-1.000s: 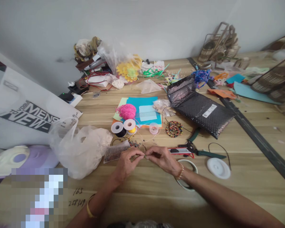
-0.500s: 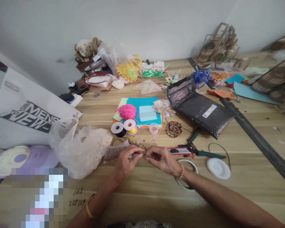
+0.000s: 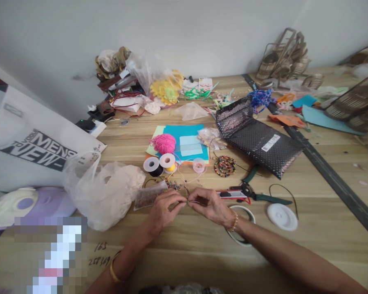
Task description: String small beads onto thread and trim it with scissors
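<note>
My left hand (image 3: 168, 206) and my right hand (image 3: 207, 204) meet fingertip to fingertip over the table. Between them is a tiny green bead (image 3: 188, 201) on a thin pink cord (image 3: 186, 188). The right thumb and forefinger pinch the cord just beside the bead. My left thumb and forefinger are closed at the bead's other side; whether they grip the bead or a cord end is too small to tell. Beyond the hands lie loose dark beads (image 3: 173, 185), a clear bag of small beads (image 3: 150, 196) and a coiled multicoloured bead string (image 3: 225, 166).
Spools of black thread (image 3: 153, 167) and yellow thread (image 3: 167, 162) stand near pink yarn (image 3: 164, 143). A utility knife (image 3: 231, 194), green-handled pliers (image 3: 248, 190), a tape roll (image 3: 254, 222) and a white spool (image 3: 282, 217) lie right. A plastic bag (image 3: 107, 196) sits left; a black bubble mailer (image 3: 260, 139) lies behind.
My left fingertips have shifted slightly right and down, closing onto the bead at the right fingertips. The right hand has barely moved.
</note>
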The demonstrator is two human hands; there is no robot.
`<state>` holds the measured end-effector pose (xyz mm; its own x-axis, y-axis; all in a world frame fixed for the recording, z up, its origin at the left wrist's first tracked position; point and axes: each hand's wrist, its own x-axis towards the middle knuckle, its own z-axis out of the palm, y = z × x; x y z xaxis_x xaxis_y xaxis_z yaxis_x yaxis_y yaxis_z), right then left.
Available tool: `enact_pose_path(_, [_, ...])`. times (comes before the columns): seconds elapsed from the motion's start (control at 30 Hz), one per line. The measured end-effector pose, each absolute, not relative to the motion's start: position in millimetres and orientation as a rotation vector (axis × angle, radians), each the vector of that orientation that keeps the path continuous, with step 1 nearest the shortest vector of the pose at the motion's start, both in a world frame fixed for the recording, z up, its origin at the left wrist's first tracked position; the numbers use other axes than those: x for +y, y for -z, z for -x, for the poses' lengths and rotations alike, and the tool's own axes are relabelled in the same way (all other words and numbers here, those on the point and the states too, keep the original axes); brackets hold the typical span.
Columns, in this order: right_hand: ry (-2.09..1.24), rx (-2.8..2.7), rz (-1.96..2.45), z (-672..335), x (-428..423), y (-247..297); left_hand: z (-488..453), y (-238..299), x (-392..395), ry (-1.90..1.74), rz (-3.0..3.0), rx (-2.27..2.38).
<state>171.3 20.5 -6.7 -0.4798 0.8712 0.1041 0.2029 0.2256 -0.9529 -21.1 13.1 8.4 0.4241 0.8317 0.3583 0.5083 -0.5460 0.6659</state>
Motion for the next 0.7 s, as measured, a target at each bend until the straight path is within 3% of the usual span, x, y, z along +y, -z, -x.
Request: enact_pose_path(0.7, [-1.231, -1.818, 0.942, -171.4, 19.4, 4.6, 24.5, -20.6, 11.9, -0.961, -2.027, 1.225])
